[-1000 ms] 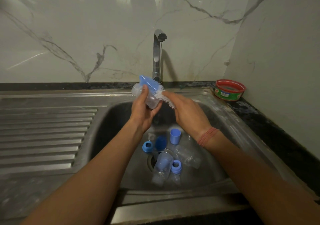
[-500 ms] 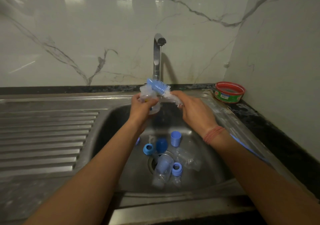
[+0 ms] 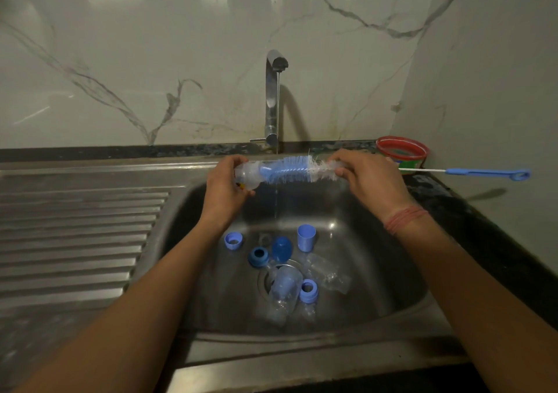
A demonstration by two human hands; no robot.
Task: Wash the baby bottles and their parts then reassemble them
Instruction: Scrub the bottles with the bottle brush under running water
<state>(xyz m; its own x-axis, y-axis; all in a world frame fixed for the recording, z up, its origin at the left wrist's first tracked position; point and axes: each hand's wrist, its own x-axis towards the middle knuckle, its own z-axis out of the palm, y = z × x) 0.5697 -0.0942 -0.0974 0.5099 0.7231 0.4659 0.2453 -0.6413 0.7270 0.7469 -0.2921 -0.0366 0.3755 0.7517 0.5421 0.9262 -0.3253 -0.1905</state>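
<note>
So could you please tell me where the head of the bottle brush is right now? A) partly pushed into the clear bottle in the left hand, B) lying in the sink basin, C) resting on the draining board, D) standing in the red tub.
A: the left hand grips the clear bottle and the blue tip of the bottle brush sits inside its mouth, while the right hand holds the brush.

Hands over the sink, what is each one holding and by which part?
Left hand grips the clear bottle around its body. Right hand pinches the bottle brush at the white bristles near the wire stem.
</note>
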